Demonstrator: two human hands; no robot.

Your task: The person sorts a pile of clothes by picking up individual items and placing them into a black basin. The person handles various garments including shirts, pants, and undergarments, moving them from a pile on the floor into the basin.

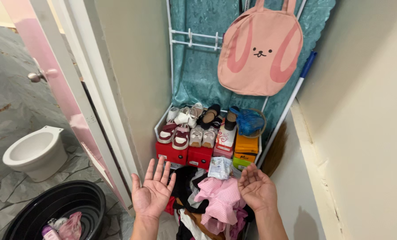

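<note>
Both hands hover palm-up and empty over a heap of clothes (211, 204) on the floor: the left hand (153, 191) with fingers (156, 171) spread wide, the right hand (256, 189) loosely cupped, fingers (247, 174) slightly curled, neither touching anything. A pink checked garment (220, 200) tops the heap between and just below the two palms. Beyond the fingertips, small shoes (187, 129) sit on red boxes (185, 154); a pink backpack (260, 49) hangs above. A black basin (62, 209) lies well to the left of the left hand. A clean pick would likely mean gripping the top garment alone, clear of the tangle beneath.
</note>
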